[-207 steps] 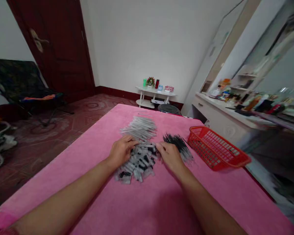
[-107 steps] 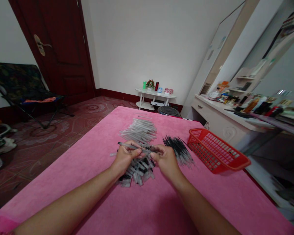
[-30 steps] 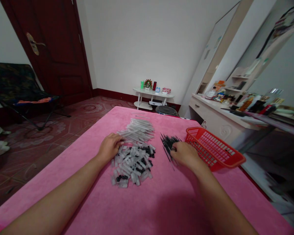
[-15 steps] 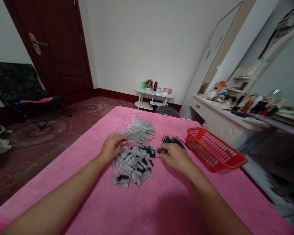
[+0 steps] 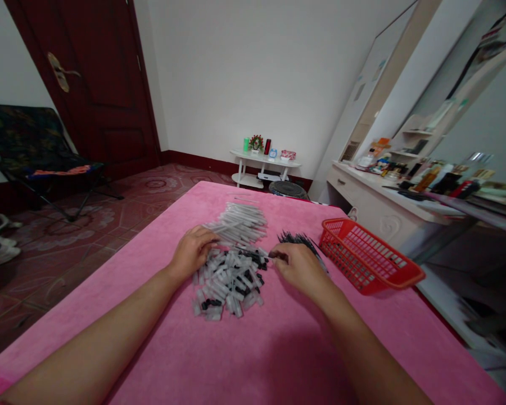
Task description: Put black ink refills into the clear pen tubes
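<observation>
Long translucent tubes (image 5: 242, 222), like pen barrels, lie heaped on the pink cloth (image 5: 236, 360). In front of them spreads a pile of short clear caps (image 5: 223, 281) with small black pieces (image 5: 211, 304) mixed in. My left hand (image 5: 196, 247) rests at the left edge of both heaps, fingers bent together; whatever they hold is hidden. On the right side, my right hand (image 5: 299, 265) pinches with thumb and forefinger by the pile's edge, on something dark and too small to make out. Thin black pointed sticks (image 5: 297, 239) lie partly hidden behind that hand.
A red plastic basket (image 5: 371, 259) stands at the cloth's right side, close to my right forearm. Beyond it is a white dresser (image 5: 362, 197) crowded with bottles. A low white stand (image 5: 261, 157) is by the far wall, and a folding chair (image 5: 37, 146) at left.
My right hand has shifted slightly up, its pinched fingertips turning towards the caps. The left hand stays almost still, and the piles look the same.
</observation>
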A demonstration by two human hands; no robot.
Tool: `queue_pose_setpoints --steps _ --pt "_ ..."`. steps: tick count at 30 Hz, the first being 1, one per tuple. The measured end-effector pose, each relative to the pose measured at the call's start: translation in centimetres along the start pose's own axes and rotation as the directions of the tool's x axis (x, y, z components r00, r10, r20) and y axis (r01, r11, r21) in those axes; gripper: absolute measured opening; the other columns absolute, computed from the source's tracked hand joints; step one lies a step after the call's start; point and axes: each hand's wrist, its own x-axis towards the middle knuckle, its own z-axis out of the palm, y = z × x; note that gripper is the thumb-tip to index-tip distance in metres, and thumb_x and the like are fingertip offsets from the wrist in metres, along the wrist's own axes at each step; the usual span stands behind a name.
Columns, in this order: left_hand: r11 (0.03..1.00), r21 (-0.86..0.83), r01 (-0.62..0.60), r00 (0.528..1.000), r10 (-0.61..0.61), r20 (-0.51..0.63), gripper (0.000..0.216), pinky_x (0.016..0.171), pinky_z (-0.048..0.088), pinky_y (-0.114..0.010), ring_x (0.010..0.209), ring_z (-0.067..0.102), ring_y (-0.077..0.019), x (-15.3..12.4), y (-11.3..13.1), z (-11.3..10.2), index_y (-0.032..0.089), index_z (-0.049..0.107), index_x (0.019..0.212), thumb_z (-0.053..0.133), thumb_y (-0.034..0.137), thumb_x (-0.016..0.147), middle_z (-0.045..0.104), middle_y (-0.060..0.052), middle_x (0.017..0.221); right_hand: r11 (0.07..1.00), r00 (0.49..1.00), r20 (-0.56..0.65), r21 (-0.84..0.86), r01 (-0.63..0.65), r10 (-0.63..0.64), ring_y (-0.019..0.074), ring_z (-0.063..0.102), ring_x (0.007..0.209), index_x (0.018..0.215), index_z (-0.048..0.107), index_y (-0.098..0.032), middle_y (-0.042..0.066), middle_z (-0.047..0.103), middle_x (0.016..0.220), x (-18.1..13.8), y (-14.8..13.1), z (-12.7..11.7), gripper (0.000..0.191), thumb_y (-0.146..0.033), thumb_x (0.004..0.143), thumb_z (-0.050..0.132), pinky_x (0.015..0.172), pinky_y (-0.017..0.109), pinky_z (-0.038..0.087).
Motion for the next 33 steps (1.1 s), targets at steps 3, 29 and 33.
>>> queue_pose_setpoints --steps 3,29,33 --pt "1.000 0.008 -0.016 1.000 0.016 0.024 0.020 0.079 0.043 -0.035 0.086 0.054 -0.0205 0.0 -0.1 -0.1 0.020 0.068 0.091 0.050 0.026 0.085 0.066 -0.008 0.088 0.999 1.000 -0.004 -0.050 0.001 -0.001 0.0171 0.064 0.085 0.088 0.071 -0.022 0.005 0.072 0.090 0.0 -0.1 -0.2 0.024 -0.018 0.078 0.049 0.072 0.022 0.039" --pt "0.861 -0.355 0.363 0.883 -0.440 -0.164 0.021 0.076 0.047 -0.029 0.083 0.061 -0.0180 0.0 0.3 1.1 0.016 0.068 0.086 0.054 0.028 0.077 0.070 -0.005 0.089 0.986 0.985 -0.046 -0.012 -0.164 0.163 0.0172 0.062 0.079 0.083 0.063 -0.021 0.002 0.070 0.084 0.4 0.8 5.8 0.014 -0.029 0.072 0.069 0.061 0.023 0.033" --pt "0.964 -0.209 0.163 0.974 -0.191 -0.118 0.017 0.082 0.045 -0.033 0.088 0.059 -0.0193 -0.2 0.8 1.1 0.018 0.068 0.087 0.055 0.028 0.081 0.069 -0.006 0.088 0.986 0.986 -0.030 -0.023 -0.162 0.162 0.0178 0.063 0.080 0.084 0.064 -0.021 0.002 0.070 0.084 0.4 0.7 5.7 0.013 -0.025 0.073 0.067 0.062 0.023 0.033"
